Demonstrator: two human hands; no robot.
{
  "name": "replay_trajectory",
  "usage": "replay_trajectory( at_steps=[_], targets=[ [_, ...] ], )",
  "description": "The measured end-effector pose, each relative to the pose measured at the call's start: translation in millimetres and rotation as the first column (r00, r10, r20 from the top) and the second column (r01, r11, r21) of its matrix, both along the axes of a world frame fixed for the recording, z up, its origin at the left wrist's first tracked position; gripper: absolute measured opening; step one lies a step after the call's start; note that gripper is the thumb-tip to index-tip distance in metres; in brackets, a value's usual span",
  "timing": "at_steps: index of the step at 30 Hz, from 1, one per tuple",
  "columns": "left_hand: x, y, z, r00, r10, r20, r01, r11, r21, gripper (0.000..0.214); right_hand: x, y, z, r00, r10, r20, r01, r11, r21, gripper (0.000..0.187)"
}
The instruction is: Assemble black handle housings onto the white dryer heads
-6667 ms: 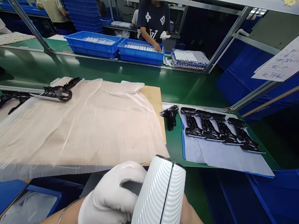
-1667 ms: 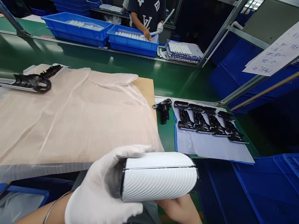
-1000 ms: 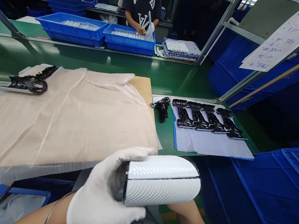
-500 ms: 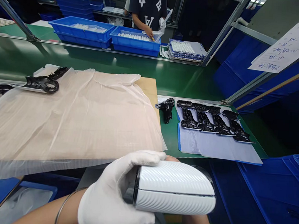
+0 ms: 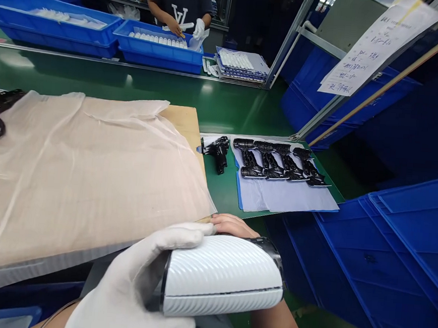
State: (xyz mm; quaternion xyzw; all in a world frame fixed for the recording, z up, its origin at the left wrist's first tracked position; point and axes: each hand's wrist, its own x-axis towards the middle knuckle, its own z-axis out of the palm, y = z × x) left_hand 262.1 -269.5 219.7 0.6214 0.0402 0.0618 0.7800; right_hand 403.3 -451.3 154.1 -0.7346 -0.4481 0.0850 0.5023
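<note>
White ribbed casing (image 5: 226, 270): lies between the left fingers (image 5: 186, 236), its dark-rimmed end set into their curve, its length running rightward from them.
Left fingers: gloved in white and spread wide in a C, grasping the casing, one along its upper edge, another beneath.
Right fingers (image 5: 233, 225): bare, showing just above the casing's upper edge, beside the left fingertips; the rest of that hand is hidden behind the casing, so I cannot tell how firmly they close.
Blue bins (image 5: 398, 239): to the right of both sets of fingers.
Pale sheet (image 5: 99, 185): beyond and left of the fingers, over a board.
Tabletop (image 5: 227, 200): green, directly beyond the right fingers.
Single black shell (image 5: 219, 156): beyond the right fingers.
Black shells in rows (image 5: 276, 161): beyond and right of the fingers, on white paper.
Blue tray (image 5: 159, 55): farthest from the fingers, at a co-worker's hands.
</note>
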Motion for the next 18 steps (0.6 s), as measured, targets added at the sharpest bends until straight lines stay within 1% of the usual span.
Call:
replay_trajectory(
  at_steps=[3,7,12,18],
  targets=[
    [0,1,-2.5,1.000,-0.009,0.003,0.009,1.000,0.020,0.069,0,1,5.8,1.000,-0.002,0.021,0.001,0.997,0.083,0.032],
    [1,-1,-1.8,1.000,-0.015,-0.026,0.016,1.000,0.027,0.078,-2,1,11.3,0.999,-0.025,0.029,0.021,0.991,0.132,0.025],
    [3,-2,-1.1,1.000,-0.006,0.026,0.006,1.000,0.012,0.072,-2,0,10.2,0.998,-0.034,0.043,0.028,0.992,0.122,0.026],
    [6,1,-6.8,0.994,-0.041,0.101,0.034,0.997,0.066,0.080,0,0,5.2,0.998,-0.030,0.055,0.020,0.987,0.161,0.022]
  ],
)
